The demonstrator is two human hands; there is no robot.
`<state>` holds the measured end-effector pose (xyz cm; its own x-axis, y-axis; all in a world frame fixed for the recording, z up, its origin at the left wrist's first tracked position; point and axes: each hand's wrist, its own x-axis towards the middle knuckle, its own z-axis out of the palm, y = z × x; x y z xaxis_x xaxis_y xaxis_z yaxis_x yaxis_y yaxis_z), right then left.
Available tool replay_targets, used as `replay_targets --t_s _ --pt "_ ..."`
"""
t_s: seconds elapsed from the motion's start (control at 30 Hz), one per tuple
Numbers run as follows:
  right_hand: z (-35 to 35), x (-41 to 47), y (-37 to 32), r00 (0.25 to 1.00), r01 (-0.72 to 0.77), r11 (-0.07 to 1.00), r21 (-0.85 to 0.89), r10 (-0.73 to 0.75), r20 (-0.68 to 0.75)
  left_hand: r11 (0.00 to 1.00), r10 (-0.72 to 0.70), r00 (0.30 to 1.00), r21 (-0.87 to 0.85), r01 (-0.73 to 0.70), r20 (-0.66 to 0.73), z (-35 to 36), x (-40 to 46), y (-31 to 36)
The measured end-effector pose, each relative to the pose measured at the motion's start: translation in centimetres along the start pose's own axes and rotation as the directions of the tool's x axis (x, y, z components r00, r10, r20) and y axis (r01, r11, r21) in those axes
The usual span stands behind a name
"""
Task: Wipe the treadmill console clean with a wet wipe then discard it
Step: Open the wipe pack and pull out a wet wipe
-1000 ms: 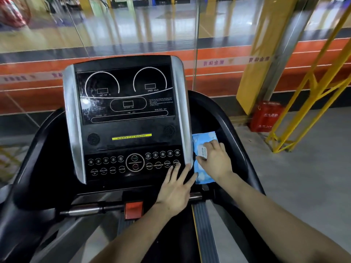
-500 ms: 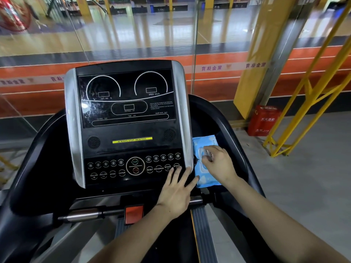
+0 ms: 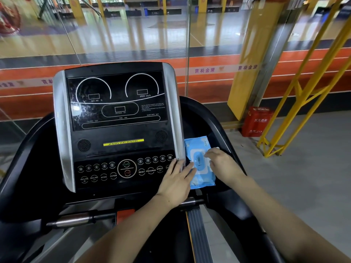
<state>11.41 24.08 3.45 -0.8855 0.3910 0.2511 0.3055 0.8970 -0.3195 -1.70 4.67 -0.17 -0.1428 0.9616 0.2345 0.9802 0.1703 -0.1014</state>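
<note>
The wet wipe pack (image 3: 199, 164) lies in the tray beside the console (image 3: 117, 126), left hand (image 3: 176, 179) flat holding it, right hand (image 3: 220, 162) pinching at its lid; several wipes may come out together.

The treadmill console (image 3: 117, 128) fills the centre-left of the frame, an upright black panel tilted back, flanked by silver side strips. Its dark display shows two dial outlines, smudged and speckled on the left, above a yellow label strip and rows of round buttons around a START/STOP ring. Just right of its lower edge, the blue wet wipe pack (image 3: 199, 162) lies flat in the black side tray, its oval flap lid closed.
</note>
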Motion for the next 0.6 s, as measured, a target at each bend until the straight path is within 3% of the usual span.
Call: replay_targets --t_s 0.13,0.5,0.6 --pt "0.9 0.3 0.1 1.0 -0.025 0.999 0.039 0.024 0.015 1.0 -0.017 1.0 0.017 0.017 0.024 0.5 -0.3 0.3" --pt "2.5 0.3 -0.7 0.992 0.116 0.958 -0.263 -0.124 -0.013 0.999 -0.036 0.998 -0.001 0.036 0.046 0.4 -0.2 0.6" --pt "2.6 0.5 -0.1 0.99 0.138 0.956 -0.257 -0.143 0.001 0.999 -0.04 0.997 -0.009 0.041 0.063 0.2 -0.2 0.5"
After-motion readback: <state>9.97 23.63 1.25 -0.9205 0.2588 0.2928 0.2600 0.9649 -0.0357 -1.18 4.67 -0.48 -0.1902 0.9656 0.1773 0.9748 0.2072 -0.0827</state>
